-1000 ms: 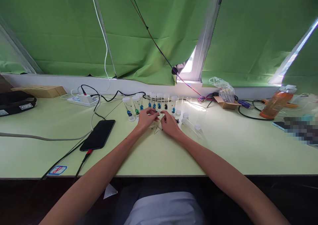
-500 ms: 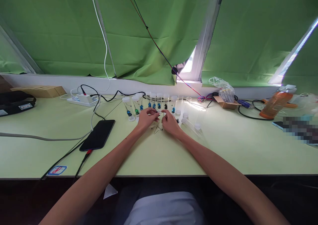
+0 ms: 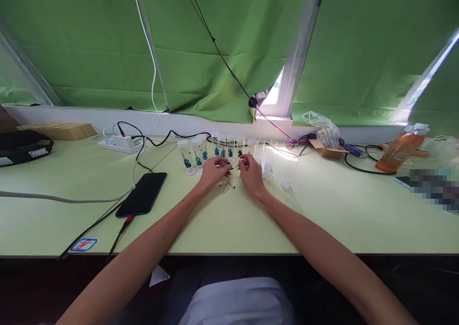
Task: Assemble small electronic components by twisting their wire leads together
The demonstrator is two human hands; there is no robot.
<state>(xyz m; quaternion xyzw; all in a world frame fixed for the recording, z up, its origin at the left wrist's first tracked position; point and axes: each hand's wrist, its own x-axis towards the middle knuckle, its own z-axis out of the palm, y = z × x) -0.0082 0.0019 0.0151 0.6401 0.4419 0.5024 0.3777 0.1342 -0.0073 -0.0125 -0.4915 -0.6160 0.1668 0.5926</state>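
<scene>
My left hand [image 3: 214, 172] is closed in a pinch around something small, dark and thin that I cannot make out. Just to its right, my right hand [image 3: 252, 174] has thumb and fingertips pressed together; what is between them is too small to name. Behind both hands stands a row of clear tubes with white caps, holding small blue, green or dark pieces on thin stems, such as the green piece [image 3: 198, 161] and the blue piece [image 3: 187, 163]. Thin bent wires [image 3: 226, 187] lie on the table below my fingertips.
Clear tubes [image 3: 278, 179] with white caps lie right of my right hand. A black phone [image 3: 141, 194] with cables lies at left, near a white power strip [image 3: 122, 144]. At right are a small cardboard box [image 3: 327, 150] and an orange bottle [image 3: 401, 150].
My right hand has shifted slightly right, and its forefinger has drawn in to a pinch. My left hand stays nearly in place, still pinching.
</scene>
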